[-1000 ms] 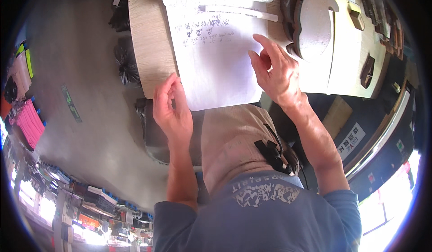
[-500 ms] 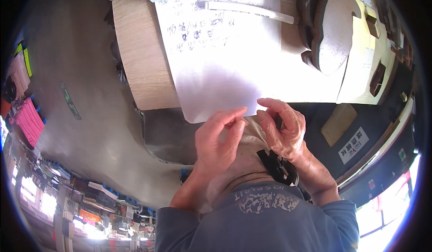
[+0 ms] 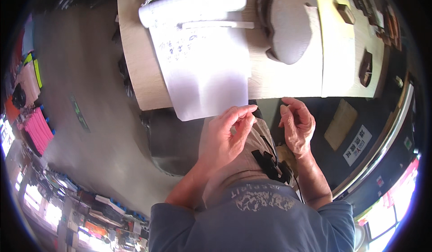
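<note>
Right hand [image 3: 298,129] loosely curled, empty | left hand [image 3: 226,137] bunched at the white, top-rolled paper sheet's [image 3: 207,83] near corner, can't tell if gripping | sheet overhangs the pale wooden desk [image 3: 139,72], writing glare-washed | slim white bar [image 3: 218,25] across it | grey scalloped slab [image 3: 291,27], dark piece [image 3: 264,8] half-hidden behind

Workshop, probably a small working one. Upper frame: wooden bench [image 3: 135,74] bearing a handwritten sheet [image 3: 211,83] and thick, curved-outline cut pieces [image 3: 291,29]. Left edge: pink stack [image 3: 38,128]. Lower left: crowded storage [image 3: 96,207]. Centre left: plain grey floor [image 3: 112,139]. Lower right: bright window [image 3: 382,223].
</note>
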Demonstrator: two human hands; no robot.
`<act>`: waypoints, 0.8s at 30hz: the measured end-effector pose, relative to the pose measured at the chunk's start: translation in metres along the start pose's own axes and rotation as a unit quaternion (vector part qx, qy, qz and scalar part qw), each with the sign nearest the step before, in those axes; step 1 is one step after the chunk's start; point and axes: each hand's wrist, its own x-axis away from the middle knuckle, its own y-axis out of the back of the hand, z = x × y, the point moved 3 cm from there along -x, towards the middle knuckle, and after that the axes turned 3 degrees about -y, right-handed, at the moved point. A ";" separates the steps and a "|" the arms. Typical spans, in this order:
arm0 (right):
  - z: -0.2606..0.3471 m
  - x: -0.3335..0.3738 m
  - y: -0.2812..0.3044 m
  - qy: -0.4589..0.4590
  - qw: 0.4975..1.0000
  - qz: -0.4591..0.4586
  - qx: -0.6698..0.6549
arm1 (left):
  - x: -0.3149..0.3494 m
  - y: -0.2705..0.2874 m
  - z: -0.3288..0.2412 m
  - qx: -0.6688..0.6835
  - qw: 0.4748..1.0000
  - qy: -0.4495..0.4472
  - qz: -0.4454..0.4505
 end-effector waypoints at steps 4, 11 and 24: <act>0.003 0.023 0.016 -0.012 1.000 -0.017 -0.013 | -0.003 -0.012 -0.001 -0.010 1.000 -0.013 0.023; 0.007 0.054 0.010 -0.014 0.998 0.012 -0.063 | -0.007 -0.005 0.003 -0.037 0.997 -0.014 0.069; -0.070 0.154 0.170 0.186 0.973 -0.130 -0.035 | 0.050 -0.193 -0.017 -0.163 0.969 -0.071 0.172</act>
